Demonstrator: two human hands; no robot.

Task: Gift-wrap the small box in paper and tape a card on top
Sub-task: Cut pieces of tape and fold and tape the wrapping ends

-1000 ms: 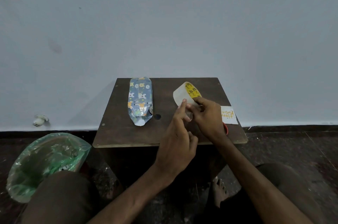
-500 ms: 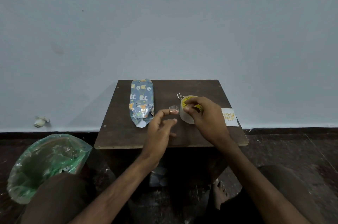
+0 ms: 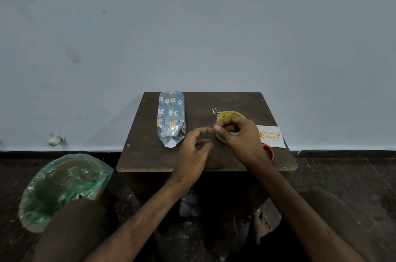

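Note:
The box, wrapped in blue cartoon-print paper (image 3: 171, 119), lies lengthwise on the left part of the small dark table (image 3: 150, 161), with a white paper tip at its near end. My right hand (image 3: 237, 135) grips the clear tape roll (image 3: 230, 115), which rests on the table right of centre. My left hand (image 3: 192, 150) hovers beside it with its fingers curled. Its index fingertip meets my right thumb at the roll's left edge. Any tape between them is too small to make out. A white card with yellow lettering (image 3: 271, 136) lies at the table's right edge.
A red scissors handle (image 3: 270, 151) pokes out from under my right wrist near the card. A bin lined with a green bag (image 3: 64, 184) stands on the floor at the left, by my knee. The wall runs directly behind the table.
The tape roll came down from the air onto the table in my right hand. My left hand drew away to the left with a bit of tape, then came back to my right thumb.

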